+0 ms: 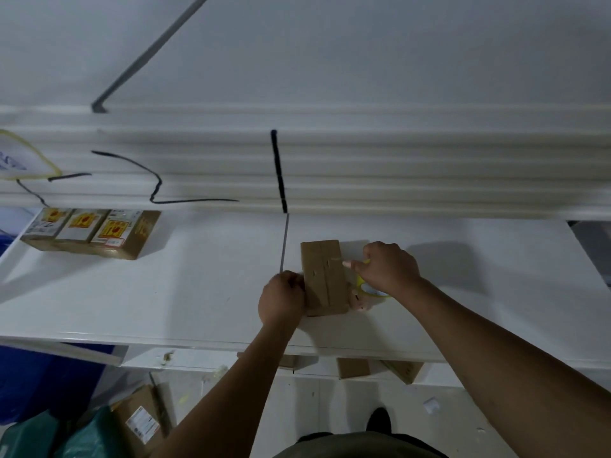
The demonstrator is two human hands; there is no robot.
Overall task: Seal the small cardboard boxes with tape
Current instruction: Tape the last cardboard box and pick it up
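While the box (325, 276) lies flat on the table (165, 292), just right of its centre seam, the left hand (281, 300) grips the box's edge at nine o'clock, fingers curled against the cardboard. At three o'clock of the box, the right hand (388, 267) is clamped round a yellow-rimmed tape roll (375, 290), one fingertip reaching the box's top. Three labelled boxes (96, 231) sit together at ten o'clock, well apart, by the table's far edge.
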